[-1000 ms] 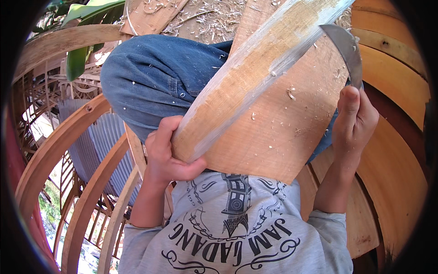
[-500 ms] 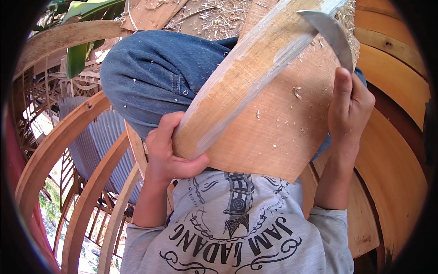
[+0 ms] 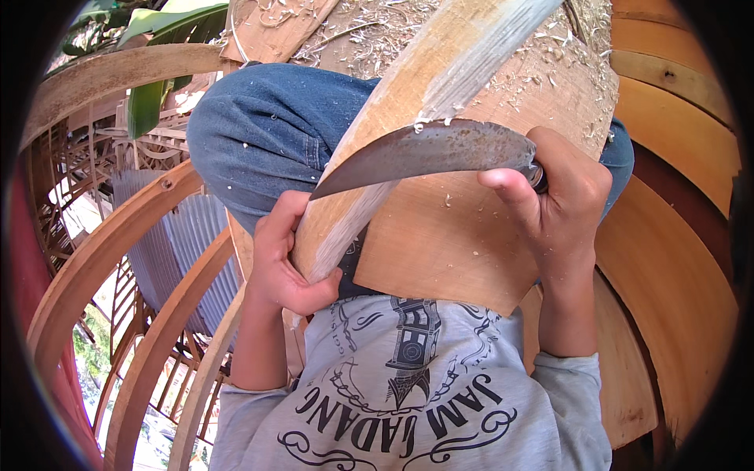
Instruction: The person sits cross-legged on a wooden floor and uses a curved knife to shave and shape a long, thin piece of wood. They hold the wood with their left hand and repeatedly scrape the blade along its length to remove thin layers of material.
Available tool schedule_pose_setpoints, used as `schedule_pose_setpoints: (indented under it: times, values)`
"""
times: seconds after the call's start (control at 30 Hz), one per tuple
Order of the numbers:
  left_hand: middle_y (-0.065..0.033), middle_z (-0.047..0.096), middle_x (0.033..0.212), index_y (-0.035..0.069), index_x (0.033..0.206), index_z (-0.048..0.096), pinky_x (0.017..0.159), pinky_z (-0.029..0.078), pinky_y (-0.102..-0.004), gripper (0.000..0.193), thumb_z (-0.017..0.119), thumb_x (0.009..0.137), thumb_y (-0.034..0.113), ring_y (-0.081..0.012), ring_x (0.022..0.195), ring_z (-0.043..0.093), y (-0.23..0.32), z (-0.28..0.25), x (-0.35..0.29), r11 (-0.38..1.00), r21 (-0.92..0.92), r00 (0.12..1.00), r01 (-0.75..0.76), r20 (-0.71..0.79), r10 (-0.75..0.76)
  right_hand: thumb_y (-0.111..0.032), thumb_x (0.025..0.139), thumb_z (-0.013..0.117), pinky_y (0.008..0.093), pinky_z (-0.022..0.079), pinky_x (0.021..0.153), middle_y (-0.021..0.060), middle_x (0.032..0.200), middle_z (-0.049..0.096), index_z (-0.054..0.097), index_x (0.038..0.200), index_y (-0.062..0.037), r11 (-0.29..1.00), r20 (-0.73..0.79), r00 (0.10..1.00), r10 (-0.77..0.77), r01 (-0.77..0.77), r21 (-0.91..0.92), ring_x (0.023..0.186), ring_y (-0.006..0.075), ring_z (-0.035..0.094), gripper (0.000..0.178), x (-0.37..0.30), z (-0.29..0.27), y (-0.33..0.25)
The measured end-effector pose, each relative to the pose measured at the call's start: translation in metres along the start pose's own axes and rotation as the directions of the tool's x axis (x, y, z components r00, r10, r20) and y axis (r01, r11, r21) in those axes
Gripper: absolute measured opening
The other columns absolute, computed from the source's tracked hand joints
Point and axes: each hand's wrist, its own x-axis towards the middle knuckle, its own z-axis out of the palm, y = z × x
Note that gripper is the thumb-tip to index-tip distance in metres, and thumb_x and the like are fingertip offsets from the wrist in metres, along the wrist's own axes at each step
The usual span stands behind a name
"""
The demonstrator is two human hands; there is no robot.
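Note:
A long pale wooden slat slants across my lap, its near end low at the left and its far end beyond the top of the picture. My left hand is wrapped round that near end, thumb on one side and fingers on the other. The dark handle of a sickle is closed in my right hand, with the thumb stretched toward the blade. The broad, curved, rust-spotted sickle blade crosses over the slat, its tip close to my left hand. A few small shavings cling to the blade's upper edge.
A smooth wooden board lies across my lap under the slat. Curly shavings are scattered farther off. Curved wooden ribs stand at the left, and wide curved planks rise at the right. Green leaves hang at the far left.
The sickle has come down toward me and swung from upright at the far right to lying across the slat. The slat's far end has shifted left; my left hand still grips its near end.

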Motion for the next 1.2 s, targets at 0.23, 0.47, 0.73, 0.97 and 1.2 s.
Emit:
schedule_pose_setpoints:
  times: [0.23, 0.47, 0.73, 0.97, 1.2]
  values:
    - [-0.0049, 0.060, 0.079, 0.001, 0.104, 0.053, 0.064, 0.044, -0.0215, 0.055, 0.064, 0.051, 0.012, -0.0096, 0.068, 0.058, -0.004, -0.003, 0.006, 0.999, 0.011, 0.998, -0.048, 0.043, 0.048, -0.055, 0.064, 0.075, 0.0302, 0.033, 0.039, 0.0046, 0.048, 0.043, 0.047, 0.057, -0.0068, 0.988, -0.117, 0.992, -0.050, 0.032, -0.151, 0.040, 0.0198, 0.043, 0.056, 0.009, 0.003, 0.007]
    - [-0.0044, 0.056, 0.087, -0.001, 0.108, 0.048, 0.072, 0.039, -0.0213, 0.059, 0.064, 0.052, 0.012, -0.0096, 0.078, 0.052, 0.000, -0.003, 0.004, 0.998, -0.051, 0.994, 0.043, 0.104, -0.037, -0.055, 0.064, 0.075, 0.0304, 0.032, 0.039, 0.0055, 0.050, 0.044, 0.048, 0.058, -0.0058, 0.978, -0.146, 0.986, -0.075, 0.044, -0.203, 0.042, 0.0205, 0.042, 0.057, 0.014, -0.003, 0.011]
    - [-0.0031, 0.057, 0.079, -0.001, 0.099, 0.052, 0.062, 0.039, -0.0203, 0.053, 0.067, 0.051, 0.014, -0.0073, 0.068, 0.052, 0.003, -0.002, 0.008, 0.994, 0.103, 0.994, -0.037, 0.106, 0.026, -0.044, 0.097, 0.048, 0.0258, 0.016, 0.047, -0.0062, 0.056, 0.029, 0.033, 0.059, -0.0072, 0.917, -0.405, 0.822, 0.399, -0.364, 0.165, 0.054, 0.0047, 0.025, 0.055, 0.034, -0.043, 0.060]
    - [-0.0071, 0.062, 0.083, 0.000, 0.102, 0.052, 0.066, 0.046, -0.0227, 0.050, 0.068, 0.055, 0.011, -0.0106, 0.072, 0.059, 0.007, 0.010, 0.007, 0.984, 0.176, 1.000, -0.003, 0.006, 0.002, -0.049, 0.071, 0.075, 0.0339, 0.038, 0.042, 0.0088, 0.051, 0.049, 0.053, 0.059, -0.0052, 0.996, 0.096, 0.993, 0.062, -0.055, -0.075, 0.043, 0.0255, 0.051, 0.050, -0.008, -0.004, -0.005]
    - [-0.0081, 0.064, 0.084, -0.001, 0.103, 0.052, 0.067, 0.047, -0.0227, 0.051, 0.069, 0.056, 0.009, -0.0107, 0.074, 0.061, 0.005, 0.014, 0.004, 0.966, 0.258, 0.998, -0.020, -0.054, 0.035, -0.055, 0.069, 0.072, 0.0341, 0.038, 0.042, 0.0094, 0.049, 0.049, 0.054, 0.058, -0.0053, 0.968, -0.003, 0.990, 0.144, -0.141, -0.206, 0.043, 0.0252, 0.050, 0.054, -0.004, 0.000, 0.002]
